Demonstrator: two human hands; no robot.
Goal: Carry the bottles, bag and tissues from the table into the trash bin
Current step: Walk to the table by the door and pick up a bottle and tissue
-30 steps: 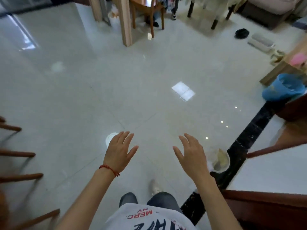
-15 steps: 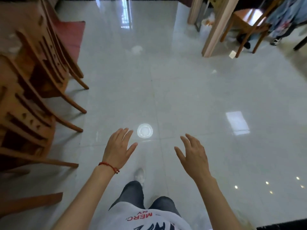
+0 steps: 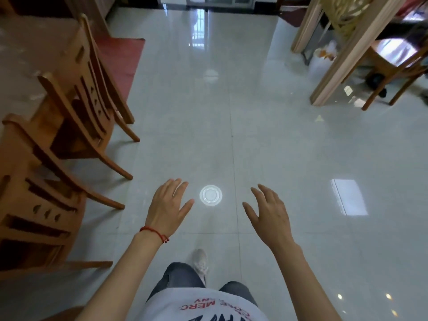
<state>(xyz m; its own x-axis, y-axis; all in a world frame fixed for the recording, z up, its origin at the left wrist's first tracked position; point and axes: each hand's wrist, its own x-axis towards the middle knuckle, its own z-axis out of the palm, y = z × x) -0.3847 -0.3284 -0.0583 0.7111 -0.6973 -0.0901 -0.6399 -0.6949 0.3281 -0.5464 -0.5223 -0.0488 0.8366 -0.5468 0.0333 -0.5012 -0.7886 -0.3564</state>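
Glossy pale tiled floor [image 3: 266, 126] lies open ahead. Slatted brown wooden chairs [image 3: 76, 107] obstruct the left side. Light wooden post [image 3: 347, 54] stands far right.

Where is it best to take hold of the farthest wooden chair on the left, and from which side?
Grip the top rail of that chair, coming from the open floor side: its slatted back faces the aisle and the seat points away.

The table [image 3: 20, 72] at left is cut off; no bottles, bin visible.
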